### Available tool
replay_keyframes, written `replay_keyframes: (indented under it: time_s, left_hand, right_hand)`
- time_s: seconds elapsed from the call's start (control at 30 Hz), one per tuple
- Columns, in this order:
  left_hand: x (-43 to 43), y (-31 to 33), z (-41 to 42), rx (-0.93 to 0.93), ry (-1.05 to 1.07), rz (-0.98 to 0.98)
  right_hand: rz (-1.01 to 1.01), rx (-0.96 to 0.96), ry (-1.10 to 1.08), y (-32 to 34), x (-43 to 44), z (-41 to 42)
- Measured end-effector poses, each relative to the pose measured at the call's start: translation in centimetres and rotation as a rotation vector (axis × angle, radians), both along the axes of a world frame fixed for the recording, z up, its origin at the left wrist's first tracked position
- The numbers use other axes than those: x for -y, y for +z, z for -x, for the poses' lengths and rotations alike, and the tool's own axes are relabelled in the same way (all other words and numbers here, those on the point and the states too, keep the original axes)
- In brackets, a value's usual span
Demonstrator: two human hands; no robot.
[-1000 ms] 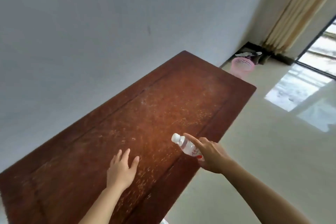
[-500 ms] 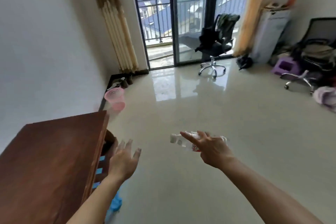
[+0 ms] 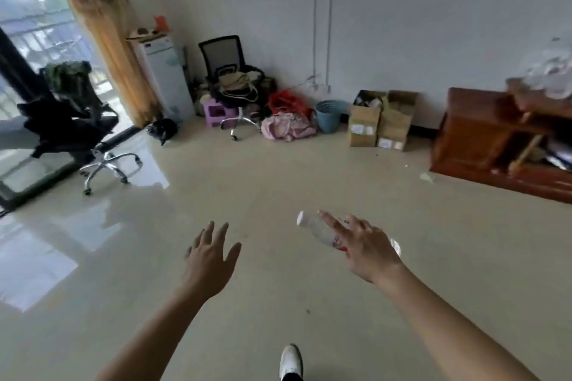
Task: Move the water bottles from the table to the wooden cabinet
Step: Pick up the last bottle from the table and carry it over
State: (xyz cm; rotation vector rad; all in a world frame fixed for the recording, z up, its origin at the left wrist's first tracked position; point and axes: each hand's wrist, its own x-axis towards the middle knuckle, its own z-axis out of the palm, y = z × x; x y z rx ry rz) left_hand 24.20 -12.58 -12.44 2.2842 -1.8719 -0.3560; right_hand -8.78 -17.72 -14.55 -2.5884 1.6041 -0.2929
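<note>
My right hand [image 3: 365, 249] grips a small clear water bottle [image 3: 318, 230] with a white cap and a red label, held sideways above the floor with the cap pointing left. The index finger lies stretched along it. My left hand [image 3: 210, 260] hangs in the air to the left with fingers spread and holds nothing. A low reddish wooden cabinet [image 3: 483, 139] with open shelves stands against the wall at the far right. Blurred clear objects [image 3: 548, 74] lie on its top.
Two cardboard boxes [image 3: 379, 120] and a blue bin [image 3: 327, 116] sit by the wall. Office chairs [image 3: 77, 120] stand at the left near the balcony door. Clutter surrounds another chair [image 3: 235, 93]. Glossy floor stretches ahead. My white shoe [image 3: 290, 362] shows at the bottom.
The view has swung right, from the wooden tabletop past the balcony door to the far wall and cabinet. My right hand has kept the bottle throughout; my left hand has stayed empty.
</note>
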Motion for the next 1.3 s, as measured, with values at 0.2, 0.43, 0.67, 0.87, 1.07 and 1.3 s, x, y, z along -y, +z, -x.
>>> replay_keyframes:
  time_s: [0.2,0.43,0.67,0.87,1.07,1.3]
  left_hand:
    - [19.8,-0.8,16.7,-0.044,-0.365,-0.031]
    - [34.4,2.0,39.5,-0.018,-0.793,-0.018]
    - [41.0,0.7,62.4,0.162,-1.087,0.036]
    - [45.9,1.5,78.6,0.251,-1.132,0.054]
    - [52.4,5.1,92.4,0.186,-1.118,0.128]
    - [62.4,1.9,104.5,0.133,-1.078,0.078]
  right_hand:
    - [-0.062,-0.143,-0.405,1.8,7.4,17.0]
    - [0.035,-0.18,-0.784,4.3,8.7,34.3]
    - [-0.111,-0.109,-1.075,1.1,10.0,50.7]
    - [-0.08,-0.144,-1.095,1.7,16.7,65.8]
    - [-0.024,-0.218,-1.032,5.6,25.3,79.5]
    - [-0.07,-0.294,-0.961,5.3,36.5,91.9]
